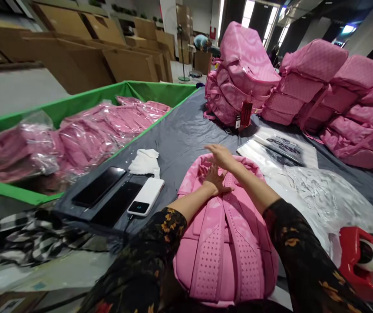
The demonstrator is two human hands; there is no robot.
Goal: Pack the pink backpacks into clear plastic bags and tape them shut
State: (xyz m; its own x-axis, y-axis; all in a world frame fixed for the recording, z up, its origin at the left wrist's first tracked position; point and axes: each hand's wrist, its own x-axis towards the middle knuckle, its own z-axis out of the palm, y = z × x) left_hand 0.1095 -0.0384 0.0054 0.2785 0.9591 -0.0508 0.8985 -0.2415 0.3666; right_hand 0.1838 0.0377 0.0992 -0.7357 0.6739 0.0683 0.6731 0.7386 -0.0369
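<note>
A pink backpack (227, 243) lies in front of me, its two perforated shoulder straps facing up. My left hand (216, 180) rests on its upper part near the tops of the straps, fingers spread. Just beyond it, my right hand (221, 156) is over the backpack's top end with its fingers stretched out; whether it touches the fabric I cannot tell. Neither hand grips anything that I can see. Part of the top end is hidden behind my hands and forearms.
Left of the backpack are a white power bank (147, 198), dark phones (100, 187) and a white cloth (144, 161). A green-edged bin (88, 93) holds bagged pink goods. To the right are clear plastic bags (332, 195), a red tape dispenser (349, 248) and stacked pink backpacks (313, 61).
</note>
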